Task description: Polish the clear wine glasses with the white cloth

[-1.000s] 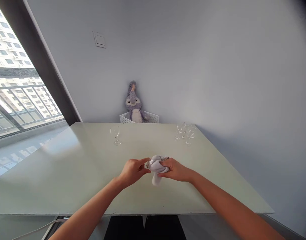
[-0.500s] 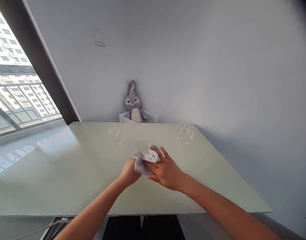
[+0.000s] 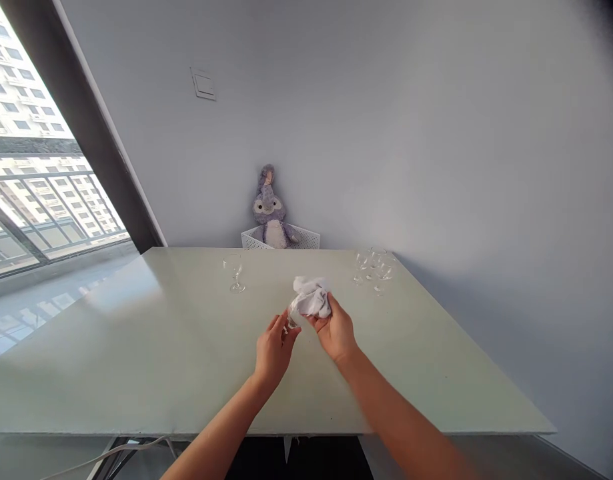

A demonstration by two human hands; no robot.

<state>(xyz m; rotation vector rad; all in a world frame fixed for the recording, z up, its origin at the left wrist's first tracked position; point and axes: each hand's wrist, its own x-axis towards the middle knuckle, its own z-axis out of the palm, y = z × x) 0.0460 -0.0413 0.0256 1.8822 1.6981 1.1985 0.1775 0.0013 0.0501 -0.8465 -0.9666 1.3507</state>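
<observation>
A clear glass (image 3: 293,316) is tilted above the middle of the table, gripped in the fingers of my left hand (image 3: 275,347). Most of its bowl is hidden by a bunched white cloth (image 3: 313,297). My right hand (image 3: 335,327) is closed on that cloth and presses it against the glass. Off to the left, a stemmed glass (image 3: 235,272) stands upright by itself. Several similar glasses (image 3: 383,270) stand together near the table's back right corner, with nothing touching them.
The pale table (image 3: 176,360) meets the wall at the back. Behind its far edge a grey plush toy (image 3: 270,212) sits in a white perforated basket (image 3: 307,240). A cable (image 3: 121,448) hangs below the front left edge, and a window (image 3: 41,147) is on the left.
My right hand has turned and gathered the cloth into a bunch. The left hand's fingers and part of the held glass now show. My view has shifted slightly.
</observation>
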